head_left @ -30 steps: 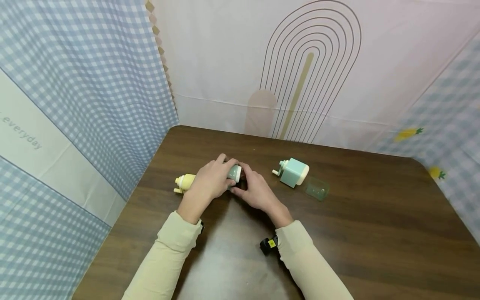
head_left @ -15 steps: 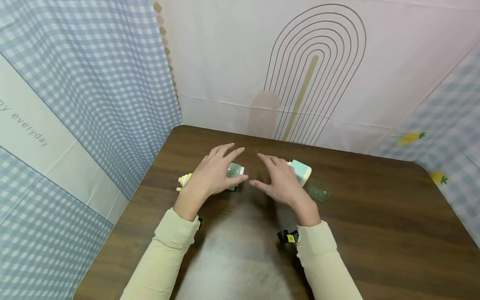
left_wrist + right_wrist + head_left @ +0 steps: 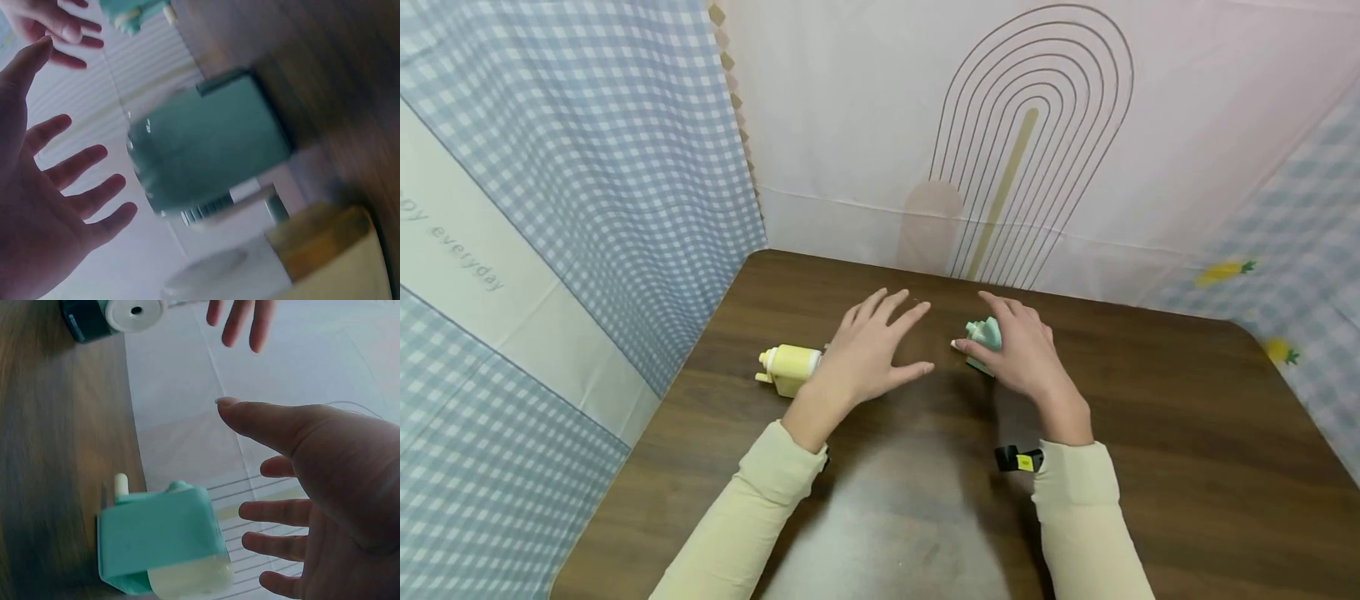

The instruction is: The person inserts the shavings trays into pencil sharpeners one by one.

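My left hand, fingers spread, hovers over the table and holds nothing. Beneath it, mostly hidden in the head view, stands a dark green crank pencil sharpener. The right wrist view shows this sharpener's white front with its pencil hole. Left of that hand is a yellow crank pencil sharpener with a white band. My right hand is spread above a mint green crank pencil sharpener and partly covers it in the head view. No contact between that hand and the sharpener is evident.
All the sharpeners stand on a dark brown wooden table. A pale curtain with arch lines hangs behind its far edge. Blue checked cloth hangs along the left side.
Both hands have come off the dark green sharpener and moved right with fingers spread. The right hand has reached the mint sharpener; the clear bin beside it is now hidden.
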{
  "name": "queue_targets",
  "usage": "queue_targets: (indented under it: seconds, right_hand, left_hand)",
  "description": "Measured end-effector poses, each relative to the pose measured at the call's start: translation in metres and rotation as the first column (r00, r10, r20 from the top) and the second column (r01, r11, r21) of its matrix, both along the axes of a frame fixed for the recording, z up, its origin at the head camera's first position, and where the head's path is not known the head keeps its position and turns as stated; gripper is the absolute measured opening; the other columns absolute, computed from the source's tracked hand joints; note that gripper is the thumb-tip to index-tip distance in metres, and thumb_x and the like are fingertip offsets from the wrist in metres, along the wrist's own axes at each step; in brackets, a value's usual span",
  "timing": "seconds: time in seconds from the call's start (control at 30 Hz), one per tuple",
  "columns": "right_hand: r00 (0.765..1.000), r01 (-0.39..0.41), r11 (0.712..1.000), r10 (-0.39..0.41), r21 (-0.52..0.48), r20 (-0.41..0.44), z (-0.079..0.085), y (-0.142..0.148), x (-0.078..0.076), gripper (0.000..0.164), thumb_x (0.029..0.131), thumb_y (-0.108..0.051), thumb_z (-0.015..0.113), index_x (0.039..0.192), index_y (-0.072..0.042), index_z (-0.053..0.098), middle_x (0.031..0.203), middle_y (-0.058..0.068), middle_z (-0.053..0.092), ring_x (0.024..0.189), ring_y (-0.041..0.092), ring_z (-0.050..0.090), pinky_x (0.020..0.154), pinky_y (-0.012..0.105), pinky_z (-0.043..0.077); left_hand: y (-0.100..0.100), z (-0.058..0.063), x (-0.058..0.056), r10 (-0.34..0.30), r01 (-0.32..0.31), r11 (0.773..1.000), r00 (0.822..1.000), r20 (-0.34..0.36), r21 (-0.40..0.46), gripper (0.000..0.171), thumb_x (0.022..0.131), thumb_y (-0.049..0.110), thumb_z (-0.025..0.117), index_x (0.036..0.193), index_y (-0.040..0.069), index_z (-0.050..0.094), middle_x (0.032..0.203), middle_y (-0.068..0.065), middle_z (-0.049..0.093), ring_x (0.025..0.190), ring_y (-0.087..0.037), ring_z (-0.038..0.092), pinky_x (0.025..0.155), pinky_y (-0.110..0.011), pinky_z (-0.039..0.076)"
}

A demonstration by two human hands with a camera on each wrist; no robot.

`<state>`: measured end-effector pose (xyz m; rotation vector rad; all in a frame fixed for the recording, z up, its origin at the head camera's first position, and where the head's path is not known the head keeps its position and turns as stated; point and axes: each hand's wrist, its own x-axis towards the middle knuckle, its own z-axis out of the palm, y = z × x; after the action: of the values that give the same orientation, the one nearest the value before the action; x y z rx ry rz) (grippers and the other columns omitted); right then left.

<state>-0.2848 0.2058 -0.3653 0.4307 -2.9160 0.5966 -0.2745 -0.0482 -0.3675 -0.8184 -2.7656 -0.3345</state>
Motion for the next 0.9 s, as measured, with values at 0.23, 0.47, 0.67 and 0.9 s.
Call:
queue_targets:
  seconds: [0.23,0.47,0.67,0.9]
  right_hand:
    - [0.999,-0.022,1.000,0.021,-0.016,-0.028,-0.005,0.020,0.007,0.078,0.094,-0.043,0.071,0.156,-0.010,0.037,0.152,0.028,0.043,0.137,0.051,0.033,0.102,0.076,0.028]
    - [0.996,-0.064,0.996,0.060,-0.061,-0.069,-0.021,0.049,0.021,0.079,0.093,-0.045,0.072,0.156,-0.012,0.039,0.150,0.025,0.045,0.135,0.048,0.036,0.101,0.077,0.029]
    - [0.993,-0.083,0.994,0.076,-0.070,-0.090,-0.015,0.062,0.026,0.081,0.092,-0.047,0.073,0.156,-0.014,0.038,0.152,0.022,0.043,0.137,0.044,0.037,0.101,0.073,0.036]
    - [0.993,-0.086,0.993,0.079,-0.078,-0.089,-0.009,0.067,0.034,0.081,0.092,-0.044,0.074,0.157,-0.016,0.036,0.153,0.021,0.041,0.136,0.044,0.039,0.098,0.076,0.038]
  left_hand:
    - [0.021,-0.007,0.007,0.006,0.000,0.996,0.998,0.064,-0.090,0.085,0.091,0.070,0.059,0.160,0.031,0.030,0.163,-0.010,0.031,0.148,-0.037,0.025,0.117,-0.062,0.030]
    - [0.040,-0.013,0.015,-0.013,0.021,0.994,0.996,0.084,-0.103,0.083,0.091,0.070,0.059,0.159,0.032,0.032,0.163,-0.008,0.031,0.149,-0.036,0.023,0.117,-0.061,0.029]
    - [0.064,-0.006,0.017,-0.018,0.032,0.994,0.991,0.132,-0.108,0.084,0.091,0.071,0.058,0.161,0.035,0.027,0.163,-0.005,0.031,0.149,-0.035,0.024,0.118,-0.058,0.031]
    - [0.086,-0.005,0.013,-0.001,0.014,0.998,0.980,0.198,-0.065,0.086,0.090,0.070,0.061,0.161,0.037,0.025,0.161,-0.003,0.034,0.147,-0.031,0.028,0.114,-0.051,0.038]
